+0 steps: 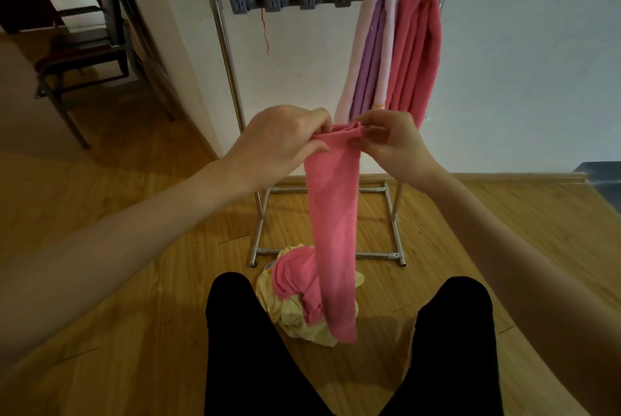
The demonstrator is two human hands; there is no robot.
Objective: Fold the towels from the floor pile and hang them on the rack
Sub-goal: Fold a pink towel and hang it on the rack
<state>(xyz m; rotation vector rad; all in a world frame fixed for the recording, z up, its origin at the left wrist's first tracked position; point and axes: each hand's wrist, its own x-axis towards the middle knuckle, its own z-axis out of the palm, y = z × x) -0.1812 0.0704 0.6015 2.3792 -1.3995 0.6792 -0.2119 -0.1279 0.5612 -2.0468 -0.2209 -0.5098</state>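
Towels are the business at hand: a long coral-pink terry towel point(332, 214), folded into a narrow strip, hangs at the centre of the frame from the pinched fingers of the left hand point(282, 143) and the right hand point(393, 143), which meet at its bunched top edge just below the rack's hanging towels

Both hands grip with curled fingers and thumbs, close together, so the strip's whole length depends on one small gathered corner; a slackened pinch would likely drop it onto the crumpled floor pile of pale yellow and pink cloth point(295, 308) at lower centre, which its tail already brushes or overlaps, and the fold would come undone

The layers look uneven at the top, so the strip may twist or open as it is lifted

On the silver metal rack with a row of grey plastic clips point(215, 12), upper centre, a folded lilac-and-pale-pink towel point(369, 56) and a folded coral-pink towel point(420, 46) crowd the right end, touching; hanging a third there could knock them loose, while the left clips stand free

The held towel looks soft, limp and nappy
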